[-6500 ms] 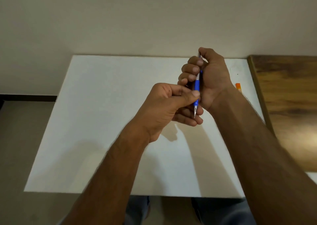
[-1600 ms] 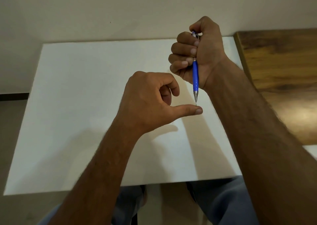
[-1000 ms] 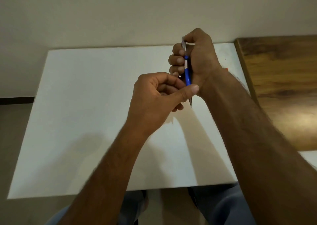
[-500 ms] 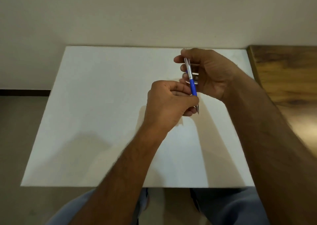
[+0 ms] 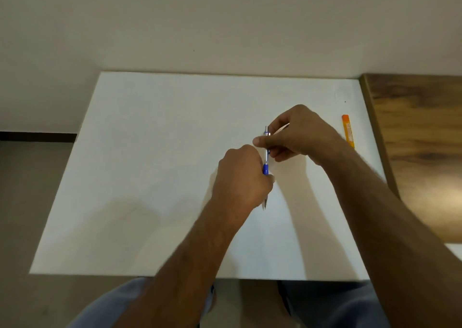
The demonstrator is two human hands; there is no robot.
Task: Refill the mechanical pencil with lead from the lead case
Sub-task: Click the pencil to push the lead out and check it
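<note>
The mechanical pencil [image 5: 266, 152] has a silver upper barrel and a blue grip, and it stands nearly upright over the white table [image 5: 150, 177], tip down. My left hand [image 5: 242, 180] is closed around its blue lower part, with the metal tip poking out below my fingers. My right hand [image 5: 295, 137] pinches the silver upper barrel just under the cap end. The orange lead case [image 5: 348, 131] lies flat on the table to the right of my right hand, apart from both hands.
A dark wooden surface [image 5: 420, 140] adjoins the table's right edge, just beyond the lead case. A plain wall rises behind the table. My knees in blue trousers [image 5: 120, 307] show below the near edge.
Both hands have lowered toward the table with the pencil. My left hand has slid down to cover the blue grip. The lead case has come into sight on the right.
</note>
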